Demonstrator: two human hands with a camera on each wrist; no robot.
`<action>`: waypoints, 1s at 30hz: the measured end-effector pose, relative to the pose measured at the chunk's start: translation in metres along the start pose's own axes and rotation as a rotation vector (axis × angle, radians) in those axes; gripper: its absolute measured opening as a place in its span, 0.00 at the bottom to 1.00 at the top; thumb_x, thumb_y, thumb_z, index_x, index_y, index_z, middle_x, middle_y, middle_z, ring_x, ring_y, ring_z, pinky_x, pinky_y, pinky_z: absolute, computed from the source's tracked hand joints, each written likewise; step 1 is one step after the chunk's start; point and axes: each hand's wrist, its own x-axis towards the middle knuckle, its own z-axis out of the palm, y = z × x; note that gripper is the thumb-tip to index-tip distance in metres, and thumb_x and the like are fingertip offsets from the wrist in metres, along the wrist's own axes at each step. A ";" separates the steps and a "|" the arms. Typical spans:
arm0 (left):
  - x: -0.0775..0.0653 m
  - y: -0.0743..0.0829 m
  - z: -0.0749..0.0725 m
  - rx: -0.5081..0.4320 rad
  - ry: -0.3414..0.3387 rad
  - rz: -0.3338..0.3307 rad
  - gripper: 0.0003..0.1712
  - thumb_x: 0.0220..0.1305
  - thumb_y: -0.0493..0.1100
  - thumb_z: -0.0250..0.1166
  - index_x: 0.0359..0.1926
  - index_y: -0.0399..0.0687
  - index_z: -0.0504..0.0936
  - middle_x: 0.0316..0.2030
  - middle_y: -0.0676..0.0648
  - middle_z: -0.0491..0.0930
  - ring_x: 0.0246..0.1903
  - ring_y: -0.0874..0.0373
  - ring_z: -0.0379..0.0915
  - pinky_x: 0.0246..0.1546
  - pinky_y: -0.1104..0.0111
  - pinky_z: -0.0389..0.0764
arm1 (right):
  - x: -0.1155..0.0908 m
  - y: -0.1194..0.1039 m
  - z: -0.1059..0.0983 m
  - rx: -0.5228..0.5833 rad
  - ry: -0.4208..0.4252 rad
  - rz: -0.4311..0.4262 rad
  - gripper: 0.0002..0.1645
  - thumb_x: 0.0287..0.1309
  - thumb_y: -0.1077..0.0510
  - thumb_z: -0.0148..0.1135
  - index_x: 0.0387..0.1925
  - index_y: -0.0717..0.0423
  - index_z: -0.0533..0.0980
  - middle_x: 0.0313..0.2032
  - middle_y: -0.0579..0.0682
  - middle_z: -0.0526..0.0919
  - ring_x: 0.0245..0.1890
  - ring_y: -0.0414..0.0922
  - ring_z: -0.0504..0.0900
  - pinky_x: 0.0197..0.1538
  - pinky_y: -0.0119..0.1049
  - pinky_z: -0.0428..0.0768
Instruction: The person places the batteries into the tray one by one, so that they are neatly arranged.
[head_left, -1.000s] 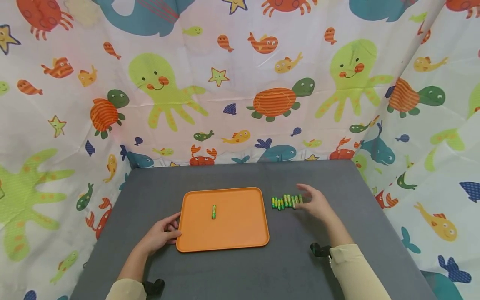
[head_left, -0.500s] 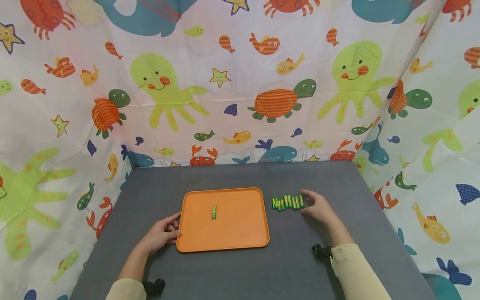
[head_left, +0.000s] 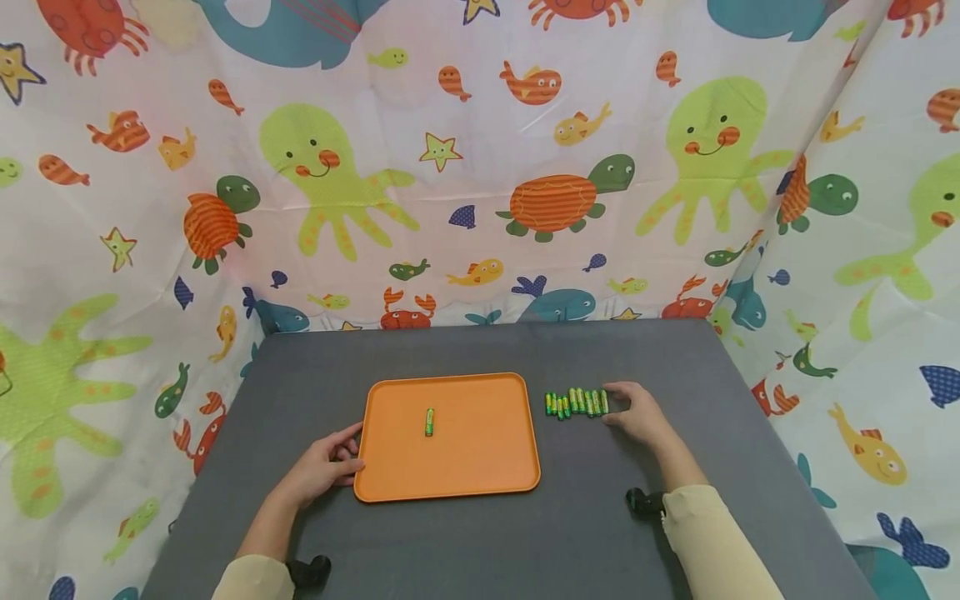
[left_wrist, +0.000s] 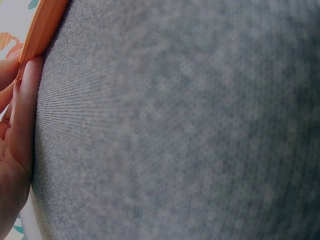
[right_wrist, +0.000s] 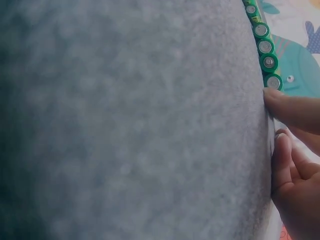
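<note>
An orange tray (head_left: pixel 480 467) lies on the grey table in the head view, with one green-and-yellow battery (head_left: pixel 429 422) upright in its left half. My left hand (head_left: pixel 322 468) holds the tray's left edge; in the left wrist view its thumb (left_wrist: pixel 31 82) sits at the tray rim (left_wrist: pixel 44 25). Right of the tray, several batteries (head_left: pixel 576 402) stand side by side in a row. My right hand (head_left: pixel 637 413) is at the row's right end, with thumb and index finger at the two ends of the last battery (head_left: pixel 604 402). In the right wrist view the thumb (right_wrist: pixel 290 107) meets the last battery's end (right_wrist: pixel 273 82).
The grey table (head_left: pixel 465 550) extends in front of the tray and behind it. A curtain (head_left: pixel 465 125) printed with sea animals hangs behind the table and along both sides. Each wrist wears a small black camera, such as the right one (head_left: pixel 643 502).
My right hand has shifted slightly right from over the row's end, uncovering the last battery, and its fingers have settled at that battery's ends. The left hand and tray stay in place.
</note>
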 end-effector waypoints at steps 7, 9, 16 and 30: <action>0.000 -0.001 0.000 -0.007 0.003 0.007 0.44 0.64 0.37 0.71 0.77 0.48 0.61 0.47 0.41 0.69 0.39 0.51 0.71 0.38 0.61 0.86 | -0.001 0.002 -0.002 0.012 0.032 0.007 0.36 0.50 0.61 0.77 0.62 0.61 0.76 0.55 0.65 0.79 0.61 0.64 0.73 0.65 0.63 0.66; 0.000 -0.001 0.000 -0.005 0.000 0.012 0.44 0.64 0.38 0.71 0.77 0.48 0.60 0.47 0.41 0.69 0.39 0.51 0.71 0.37 0.61 0.86 | -0.002 0.002 -0.002 0.021 0.036 0.012 0.37 0.50 0.60 0.77 0.62 0.61 0.76 0.55 0.65 0.80 0.61 0.64 0.74 0.64 0.63 0.68; -0.003 0.001 0.000 -0.006 -0.008 0.020 0.44 0.63 0.40 0.71 0.77 0.49 0.62 0.46 0.41 0.69 0.38 0.52 0.72 0.38 0.62 0.86 | -0.003 0.006 0.000 0.075 0.077 0.026 0.37 0.53 0.60 0.76 0.64 0.63 0.73 0.55 0.65 0.82 0.57 0.62 0.80 0.61 0.60 0.73; -0.002 0.002 0.000 0.000 0.001 0.004 0.45 0.63 0.41 0.72 0.77 0.50 0.62 0.46 0.42 0.69 0.38 0.53 0.72 0.38 0.63 0.86 | -0.009 0.003 -0.012 0.182 0.091 0.059 0.39 0.57 0.54 0.75 0.68 0.57 0.71 0.53 0.61 0.85 0.55 0.56 0.83 0.49 0.43 0.82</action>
